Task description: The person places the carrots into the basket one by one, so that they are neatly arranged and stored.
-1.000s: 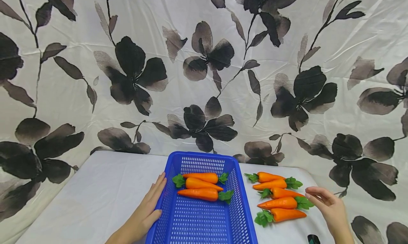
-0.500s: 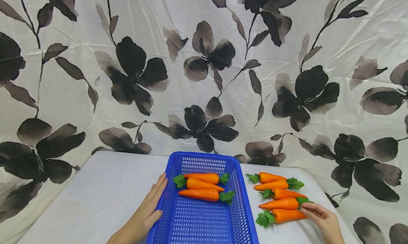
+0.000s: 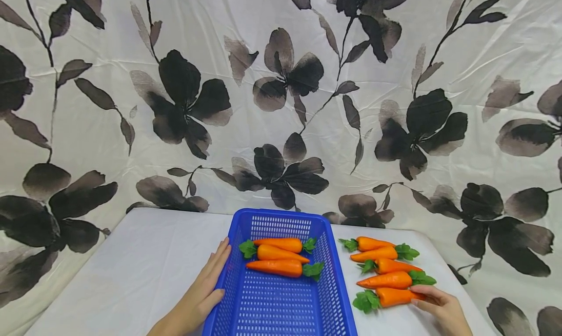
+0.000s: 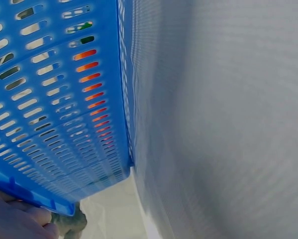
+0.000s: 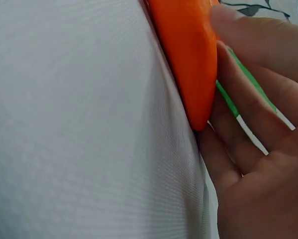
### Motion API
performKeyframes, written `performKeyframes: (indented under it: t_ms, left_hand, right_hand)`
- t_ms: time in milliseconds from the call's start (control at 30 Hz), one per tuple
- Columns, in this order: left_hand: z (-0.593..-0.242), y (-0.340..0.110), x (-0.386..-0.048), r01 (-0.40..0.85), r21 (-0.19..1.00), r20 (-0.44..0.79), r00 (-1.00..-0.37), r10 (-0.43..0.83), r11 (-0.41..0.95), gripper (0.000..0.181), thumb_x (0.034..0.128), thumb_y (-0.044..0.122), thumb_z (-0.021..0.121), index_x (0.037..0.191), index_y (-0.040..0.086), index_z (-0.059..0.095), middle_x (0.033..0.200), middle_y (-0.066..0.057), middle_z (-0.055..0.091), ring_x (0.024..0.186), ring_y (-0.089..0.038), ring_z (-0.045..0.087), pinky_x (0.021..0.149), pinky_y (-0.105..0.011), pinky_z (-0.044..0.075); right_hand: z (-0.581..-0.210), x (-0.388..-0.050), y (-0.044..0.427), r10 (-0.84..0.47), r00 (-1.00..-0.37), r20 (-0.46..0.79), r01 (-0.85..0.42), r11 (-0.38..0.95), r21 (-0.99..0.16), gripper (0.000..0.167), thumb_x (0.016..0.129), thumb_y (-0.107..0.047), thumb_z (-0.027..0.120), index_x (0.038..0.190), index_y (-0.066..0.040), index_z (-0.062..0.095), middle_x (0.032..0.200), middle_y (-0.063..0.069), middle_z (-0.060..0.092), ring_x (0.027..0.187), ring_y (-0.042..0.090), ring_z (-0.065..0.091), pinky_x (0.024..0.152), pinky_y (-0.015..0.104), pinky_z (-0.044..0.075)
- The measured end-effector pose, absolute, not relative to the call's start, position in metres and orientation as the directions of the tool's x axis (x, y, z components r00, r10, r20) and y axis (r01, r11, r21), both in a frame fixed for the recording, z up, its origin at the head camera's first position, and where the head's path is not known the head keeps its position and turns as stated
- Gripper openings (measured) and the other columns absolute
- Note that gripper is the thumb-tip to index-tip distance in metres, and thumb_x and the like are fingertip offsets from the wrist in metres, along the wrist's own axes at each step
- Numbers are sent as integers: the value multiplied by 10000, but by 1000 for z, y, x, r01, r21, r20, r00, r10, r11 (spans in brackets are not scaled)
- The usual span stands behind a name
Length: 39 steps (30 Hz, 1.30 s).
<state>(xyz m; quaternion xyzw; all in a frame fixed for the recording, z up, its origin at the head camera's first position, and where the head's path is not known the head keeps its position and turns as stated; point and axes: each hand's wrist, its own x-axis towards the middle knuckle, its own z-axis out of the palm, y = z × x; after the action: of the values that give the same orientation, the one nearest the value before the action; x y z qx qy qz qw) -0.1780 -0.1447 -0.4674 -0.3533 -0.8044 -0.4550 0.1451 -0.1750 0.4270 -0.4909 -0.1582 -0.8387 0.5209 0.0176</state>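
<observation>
My right hand (image 3: 443, 309) pinches the pointed tip of the nearest carrot (image 3: 392, 297), which lies on the white table with its leaves to the left. In the right wrist view, the thumb is on one side of that carrot (image 5: 186, 55) and the fingers on the other. Straight fingers of my left hand (image 3: 197, 294) rest along the left rim of the blue plastic basket (image 3: 334, 258). Inside it, toward the far end, lie three carrots (image 3: 274, 267) side by side. The left wrist view shows the slotted basket wall (image 4: 114, 104) and part of my left hand (image 4: 14, 221).
Several more carrots (image 3: 388, 280) lie in a column right of the basket, leaves pointing alternately left and right. A white cloth (image 3: 131, 258) covers the table. Behind it hangs a pale curtain (image 3: 281, 126) with dark flowers.
My right hand has moved left and toward me, from beside the column of carrots onto the tip of the nearest one. My left hand and the basket stay put.
</observation>
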Motion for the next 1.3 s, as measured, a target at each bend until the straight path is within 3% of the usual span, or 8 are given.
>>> performKeyframes:
  t_ms: [267, 433, 667, 867, 1033, 1300]
  left_hand:
    - [-468, -143, -178, 706, 626, 568, -704, 427, 332, 819, 785, -34, 443, 1555, -54, 164, 1628, -252, 76, 1521, -270, 23, 1154, -161, -56]
    - [-466, -143, -177, 710, 621, 573, -701, 425, 333, 820, 783, -34, 444, 1553, -57, 165, 1624, -262, 81, 1521, -275, 27, 1157, -166, -53]
    - [-469, -143, -178, 710, 619, 577, -701, 419, 335, 819, 780, -31, 448, 1551, -60, 174, 1625, -256, 89, 1520, -274, 35, 1153, -158, -51]
    - [-469, -143, -178, 713, 621, 582, -698, 418, 325, 822, 782, -26, 449, 1554, -54, 168, 1626, -253, 86, 1521, -270, 32, 1154, -159, -48]
    - [-468, -143, -177, 691, 640, 554, -718, 421, 336, 818, 788, -26, 441, 1555, -57, 158, 1630, -247, 71, 1521, -267, 17, 1148, -153, -61]
    - [-469, -144, -177, 641, 679, 486, -757, 436, 357, 825, 797, -34, 434, 1565, -37, 132, 1644, -211, 31, 1522, -268, -3, 1139, -147, -83]
  right_hand:
    - [-495, -177, 429, 266, -953, -144, 269, 527, -806, 454, 741, -38, 816, 1173, 35, 696, 1122, 110, 696, 922, 45, 595, 754, 103, 478]
    - [-495, -178, 428, 251, -958, -140, 257, 533, -806, 465, 734, -4, 805, 1180, 46, 681, 1124, 105, 698, 916, -18, 572, 764, 98, 471]
    - [-496, -179, 428, 251, -957, -148, 267, 553, -789, 467, 730, -36, 824, 1172, 29, 688, 1117, 83, 706, 921, -35, 539, 921, 310, 516]
    - [-496, -179, 427, 246, -958, -146, 262, 550, -793, 462, 728, -23, 826, 1167, 30, 688, 1107, 76, 710, 929, -36, 548, 873, 200, 509]
    - [-496, -179, 426, 247, -958, -149, 264, 544, -796, 459, 718, -21, 835, 1151, 30, 693, 1098, 80, 707, 947, 13, 572, 855, 185, 510]
    - [-498, -180, 426, 249, -957, -147, 266, 555, -788, 454, 701, -46, 856, 1119, 36, 700, 1073, 98, 705, 1087, 283, 603, 999, 455, 467]
